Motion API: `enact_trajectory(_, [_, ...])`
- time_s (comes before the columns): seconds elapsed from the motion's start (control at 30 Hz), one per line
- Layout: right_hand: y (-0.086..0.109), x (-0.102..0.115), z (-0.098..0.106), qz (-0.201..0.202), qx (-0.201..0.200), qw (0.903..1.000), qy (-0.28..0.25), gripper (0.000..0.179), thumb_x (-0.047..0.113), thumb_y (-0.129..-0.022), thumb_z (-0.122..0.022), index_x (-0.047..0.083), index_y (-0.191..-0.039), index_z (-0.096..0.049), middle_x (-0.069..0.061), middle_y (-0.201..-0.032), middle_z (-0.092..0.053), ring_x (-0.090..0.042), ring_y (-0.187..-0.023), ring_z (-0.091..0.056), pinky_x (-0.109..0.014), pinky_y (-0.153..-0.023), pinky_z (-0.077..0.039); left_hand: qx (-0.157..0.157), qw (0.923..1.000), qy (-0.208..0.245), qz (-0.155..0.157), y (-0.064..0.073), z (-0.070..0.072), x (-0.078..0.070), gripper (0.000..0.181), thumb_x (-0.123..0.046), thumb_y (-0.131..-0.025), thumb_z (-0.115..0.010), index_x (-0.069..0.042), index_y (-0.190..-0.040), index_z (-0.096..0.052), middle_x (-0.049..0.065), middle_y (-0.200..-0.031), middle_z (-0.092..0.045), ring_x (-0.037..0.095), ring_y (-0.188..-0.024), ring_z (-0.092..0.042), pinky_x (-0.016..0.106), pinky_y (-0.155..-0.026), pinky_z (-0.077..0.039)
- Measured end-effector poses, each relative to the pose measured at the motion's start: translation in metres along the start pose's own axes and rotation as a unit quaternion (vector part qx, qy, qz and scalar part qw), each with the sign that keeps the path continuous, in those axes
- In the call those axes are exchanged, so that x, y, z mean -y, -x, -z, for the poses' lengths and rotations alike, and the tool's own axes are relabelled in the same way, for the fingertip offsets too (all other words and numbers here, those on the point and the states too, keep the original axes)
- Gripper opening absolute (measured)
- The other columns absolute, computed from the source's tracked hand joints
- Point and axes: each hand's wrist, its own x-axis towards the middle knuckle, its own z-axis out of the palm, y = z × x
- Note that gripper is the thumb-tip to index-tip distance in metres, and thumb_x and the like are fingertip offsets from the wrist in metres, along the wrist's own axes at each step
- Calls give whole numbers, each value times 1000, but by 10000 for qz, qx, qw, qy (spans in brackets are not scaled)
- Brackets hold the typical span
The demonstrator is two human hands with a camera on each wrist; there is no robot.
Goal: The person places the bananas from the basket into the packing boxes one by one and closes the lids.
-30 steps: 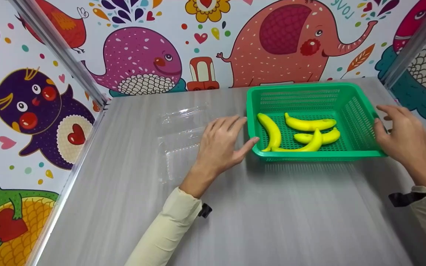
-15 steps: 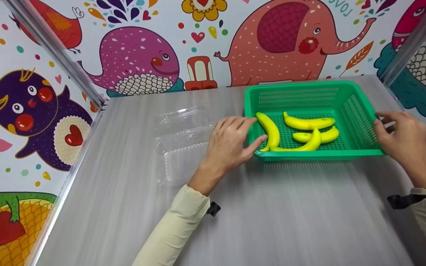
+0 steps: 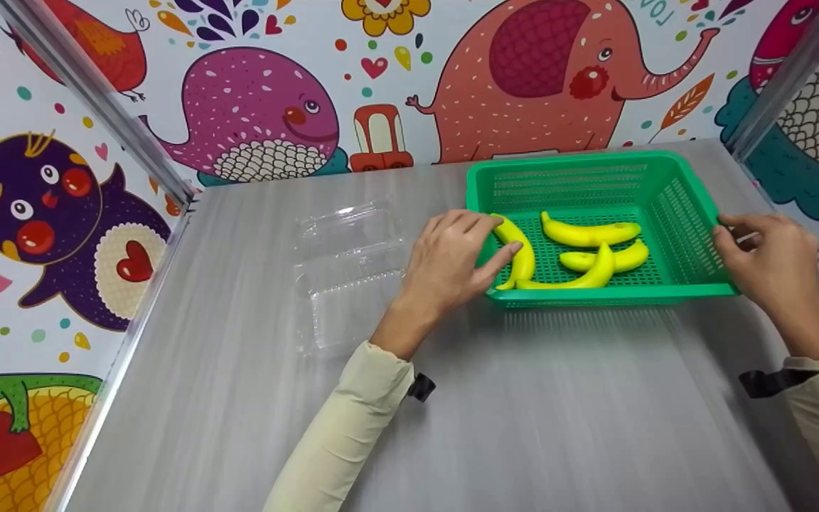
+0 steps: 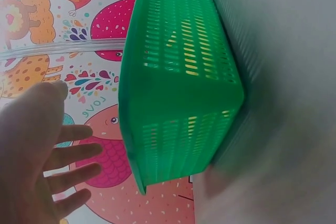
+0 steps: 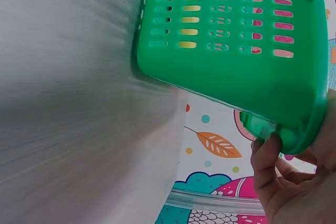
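A green plastic basket (image 3: 608, 294) stands on the table with several yellow bananas (image 3: 591, 234) lying on its slatted floor. Over its left rim hovers my left hand (image 3: 452, 254), the fingers extended above the leftmost banana (image 3: 521, 257). The left wrist view shows that hand (image 4: 47, 150) with fingers spread and the palm free, apart from the basket wall (image 4: 178, 93). On the opposite side, my right hand (image 3: 772, 267) grips the right rim. Its fingers (image 5: 268, 156) curl under the rim's lip in the right wrist view.
Left of the basket, a clear plastic clamshell box (image 3: 349, 302) lies opened flat on the grey table (image 3: 239, 355). Cartoon-printed walls (image 3: 260, 114) with metal corner posts (image 3: 107, 107) bound the back and sides.
My left hand has moved right, from beside the basket to above its left rim. The fingers of my right hand have closed onto the right rim. The bananas stay in place within the basket.
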Motion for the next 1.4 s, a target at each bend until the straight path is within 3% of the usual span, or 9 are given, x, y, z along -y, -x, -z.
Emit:
enact_trajectory(0.23, [0, 0, 2, -30, 210, 9994, -263, 45, 24, -109, -59, -7, -140, -67, -36, -129, -64, -50, -110, -62, 6, -64, -24, 69, 9999, 19, -155, -15, -5, -10, 52, -58, -106, -61, -19, -137, -75, -2, -134, -77, 18, -130, -65, 40, -119, -49])
enact_trajectory(0.4, [0, -1, 5, -114, 336, 9989, -314, 46, 26, -109, -58, -5, -142, -67, -34, -130, -64, -47, -111, -60, 5, -63, -27, 429, 9988, 4, -243, -27, -14, -20, 55, -61, -106, -60, -20, -140, -73, -2, -138, -76, 18, -131, -64, 41, -119, -49])
enact_trajectory(0.7, [3, -4, 6, -257, 404, 9983, -322, 48, 29, -110, -56, -5, -143, -66, -34, -133, -62, -48, -111, -61, 5, -61, -29, 1073, 9932, -225, -386, -42, -26, -30, 57, -61, -99, -71, -22, -141, -72, -5, -134, -78, 16, -114, -71, 31, -96, -57])
enact_trajectory(0.83, [0, -4, 6, -167, 376, 9984, -375, 47, 30, -109, -59, -4, -141, -68, -34, -129, -64, -37, -105, -62, 6, -63, -30, 1618, 9861, -82, -376, -47, -29, -32, 56, -57, -94, -79, -24, -139, -74, -6, -130, -78, 12, -105, -71, 28, -89, -61])
enact_trajectory(0.9, [-1, -4, 6, -99, 269, 9990, -356, 45, 29, -108, -61, -4, -138, -70, -32, -126, -66, -14, -96, -64, 6, -63, -31, 1922, 9809, -5, -308, -49, -30, -32, 57, -56, -92, -81, -24, -139, -74, -5, -128, -79, 11, -103, -70, 29, -86, -63])
enact_trajectory(0.97, [-1, -4, 7, -63, 181, 9991, -373, 43, 28, -107, -63, -4, -136, -71, -31, -123, -67, 8, -87, -55, 7, -64, -31, 2190, 9754, 81, -244, -51, -32, -33, 55, -53, -92, -83, -25, -139, -75, -3, -126, -78, 12, -102, -68, 31, -86, -64])
enact_trajectory(1.07, [-1, -4, 7, -85, 183, 9990, -405, 43, 28, -107, -63, -4, -136, -71, -31, -123, -66, 27, -78, -40, 7, -65, -32, 2517, 9672, 247, -220, -54, -35, -34, 53, -48, -91, -84, -24, -137, -76, -1, -125, -78, 13, -107, -67, 31, -91, -63])
enact_trajectory(1.27, [0, -5, 8, -166, 325, 9981, -490, 46, 29, -108, -62, -3, -140, -68, -30, -125, -66, 25, -79, -41, 8, -66, -33, 2878, 9555, 587, -269, -57, -40, -31, 47, -36, -93, -85, -20, -136, -77, 2, -127, -78, 15, -114, -68, 27, -99, -61])
enact_trajectory(1.4, [0, -4, 8, -204, 367, 9981, -453, 47, 31, -108, -61, -2, -140, -68, -29, -125, -66, 16, -84, -46, 8, -66, -34, 3027, 9497, 742, -301, -58, -43, -29, 44, -30, -93, -85, -19, -135, -77, 3, -127, -79, 15, -114, -69, 26, -100, -61])
